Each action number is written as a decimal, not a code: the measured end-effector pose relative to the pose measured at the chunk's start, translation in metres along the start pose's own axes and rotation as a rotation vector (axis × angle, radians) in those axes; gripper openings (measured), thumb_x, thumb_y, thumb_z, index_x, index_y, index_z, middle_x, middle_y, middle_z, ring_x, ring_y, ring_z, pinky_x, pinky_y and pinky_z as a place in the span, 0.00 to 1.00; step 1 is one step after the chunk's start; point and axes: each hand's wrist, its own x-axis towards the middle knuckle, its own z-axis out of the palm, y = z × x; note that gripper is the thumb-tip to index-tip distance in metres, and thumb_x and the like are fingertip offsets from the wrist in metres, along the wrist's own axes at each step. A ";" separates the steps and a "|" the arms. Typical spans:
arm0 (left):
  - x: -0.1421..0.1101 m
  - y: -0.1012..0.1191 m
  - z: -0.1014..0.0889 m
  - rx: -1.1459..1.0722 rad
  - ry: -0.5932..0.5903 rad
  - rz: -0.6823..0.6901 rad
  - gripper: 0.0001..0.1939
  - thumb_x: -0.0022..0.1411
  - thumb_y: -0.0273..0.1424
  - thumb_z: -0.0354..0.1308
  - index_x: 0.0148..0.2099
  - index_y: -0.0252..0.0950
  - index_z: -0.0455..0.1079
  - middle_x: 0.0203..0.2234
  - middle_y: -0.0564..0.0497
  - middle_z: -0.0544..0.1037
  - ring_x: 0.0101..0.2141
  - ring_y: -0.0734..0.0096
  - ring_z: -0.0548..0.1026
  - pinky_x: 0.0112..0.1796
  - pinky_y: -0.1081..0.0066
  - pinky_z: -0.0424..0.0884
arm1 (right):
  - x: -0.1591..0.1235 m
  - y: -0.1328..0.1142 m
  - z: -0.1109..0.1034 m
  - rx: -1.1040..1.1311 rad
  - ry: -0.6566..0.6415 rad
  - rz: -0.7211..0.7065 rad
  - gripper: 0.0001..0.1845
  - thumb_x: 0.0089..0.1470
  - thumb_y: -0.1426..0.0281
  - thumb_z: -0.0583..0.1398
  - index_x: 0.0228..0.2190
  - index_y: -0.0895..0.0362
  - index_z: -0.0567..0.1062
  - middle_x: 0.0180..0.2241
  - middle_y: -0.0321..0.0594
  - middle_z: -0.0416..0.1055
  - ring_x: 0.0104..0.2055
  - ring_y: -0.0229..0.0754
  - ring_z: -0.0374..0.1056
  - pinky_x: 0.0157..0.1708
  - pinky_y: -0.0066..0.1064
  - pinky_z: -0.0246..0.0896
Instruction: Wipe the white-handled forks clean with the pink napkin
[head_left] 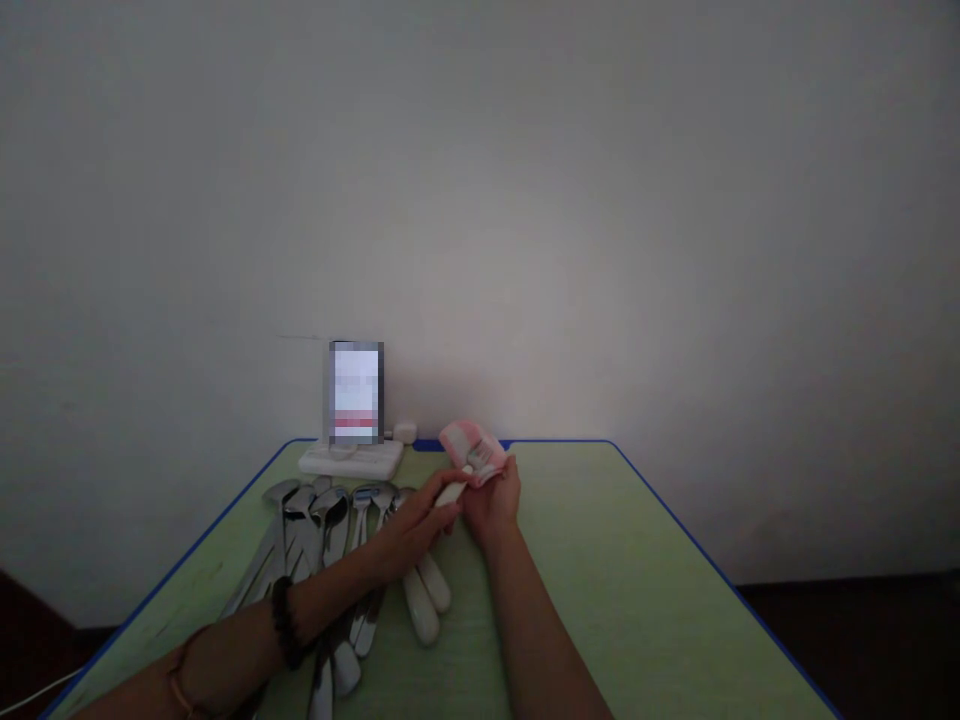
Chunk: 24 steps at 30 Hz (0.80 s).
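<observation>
My left hand [411,528] is closed around the white handle of a kitchen utensil [452,493]. The utensil's head lies against a pink and white cloth [463,440], and its exact kind is hard to make out. My right hand [493,508] is closed on that cloth from the right, cupping it under the utensil's head. Under and beside my left forearm several metal kitchen utensils [330,510], ladles and spoons among them, lie side by side with their heads toward the wall. Two thick white handles [422,610] stick out below my left hand.
A phone [356,393] with a lit, blurred screen stands on a white base [351,460] at the back left. A white plug-like block [405,432] sits beside it. The green table [600,570] has a blue edge and meets a grey wall [570,250].
</observation>
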 end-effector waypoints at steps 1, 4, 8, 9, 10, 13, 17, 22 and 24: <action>0.000 -0.001 0.000 -0.032 -0.024 -0.003 0.22 0.61 0.37 0.47 0.56 0.38 0.58 0.27 0.54 0.67 0.23 0.74 0.62 0.23 0.75 0.59 | 0.000 -0.001 -0.001 0.008 0.008 -0.006 0.27 0.54 0.52 0.43 0.34 0.56 0.73 0.28 0.40 0.76 0.28 0.41 0.71 0.31 0.34 0.67; -0.001 -0.003 -0.001 -0.137 -0.080 -0.011 0.24 0.60 0.34 0.46 0.58 0.40 0.56 0.29 0.53 0.68 0.22 0.75 0.62 0.22 0.76 0.59 | -0.001 -0.001 -0.002 -0.038 0.002 0.041 0.28 0.53 0.50 0.43 0.33 0.56 0.73 0.25 0.40 0.75 0.25 0.42 0.70 0.27 0.34 0.67; -0.001 -0.006 0.000 -0.131 -0.094 -0.007 0.22 0.61 0.35 0.49 0.58 0.39 0.57 0.32 0.51 0.69 0.26 0.72 0.65 0.23 0.76 0.61 | -0.002 0.001 0.001 -0.121 -0.052 0.152 0.26 0.51 0.52 0.48 0.34 0.57 0.74 0.26 0.40 0.76 0.29 0.44 0.72 0.28 0.34 0.67; 0.000 -0.006 0.000 -0.115 -0.091 -0.007 0.22 0.62 0.36 0.49 0.58 0.39 0.58 0.32 0.51 0.69 0.27 0.72 0.66 0.23 0.76 0.61 | -0.002 0.002 0.001 -0.123 -0.059 0.161 0.24 0.52 0.53 0.49 0.35 0.57 0.74 0.27 0.40 0.76 0.29 0.44 0.72 0.29 0.34 0.67; 0.000 -0.006 0.001 -0.094 -0.082 -0.009 0.21 0.63 0.38 0.48 0.57 0.39 0.58 0.31 0.51 0.69 0.26 0.72 0.65 0.23 0.76 0.60 | -0.002 0.002 0.001 -0.118 -0.059 0.161 0.23 0.52 0.54 0.49 0.35 0.57 0.74 0.27 0.40 0.77 0.30 0.43 0.72 0.30 0.34 0.67; 0.001 -0.008 0.002 -0.026 -0.041 -0.025 0.21 0.66 0.40 0.45 0.57 0.38 0.59 0.23 0.55 0.66 0.21 0.74 0.62 0.21 0.76 0.57 | -0.002 0.003 0.000 -0.100 -0.049 0.138 0.21 0.53 0.55 0.50 0.33 0.57 0.74 0.26 0.38 0.77 0.29 0.42 0.72 0.30 0.32 0.67; 0.002 -0.011 0.003 0.005 0.010 -0.024 0.19 0.66 0.40 0.43 0.55 0.38 0.61 0.21 0.56 0.65 0.21 0.74 0.62 0.22 0.75 0.58 | -0.002 0.003 -0.003 -0.092 -0.079 0.134 0.21 0.53 0.55 0.50 0.33 0.57 0.74 0.26 0.38 0.76 0.28 0.41 0.71 0.29 0.33 0.68; 0.001 -0.006 0.003 -0.037 0.012 -0.021 0.17 0.66 0.39 0.44 0.51 0.37 0.64 0.22 0.57 0.65 0.22 0.75 0.63 0.23 0.75 0.59 | 0.001 0.002 -0.001 0.007 -0.018 0.010 0.19 0.53 0.57 0.50 0.30 0.56 0.73 0.27 0.37 0.76 0.29 0.39 0.71 0.35 0.32 0.68; 0.001 -0.004 0.003 -0.032 0.052 -0.015 0.17 0.65 0.39 0.45 0.51 0.37 0.63 0.21 0.57 0.65 0.22 0.75 0.63 0.23 0.76 0.58 | 0.001 0.001 -0.001 0.020 -0.030 -0.022 0.18 0.53 0.57 0.51 0.31 0.56 0.73 0.29 0.37 0.76 0.31 0.39 0.72 0.35 0.32 0.68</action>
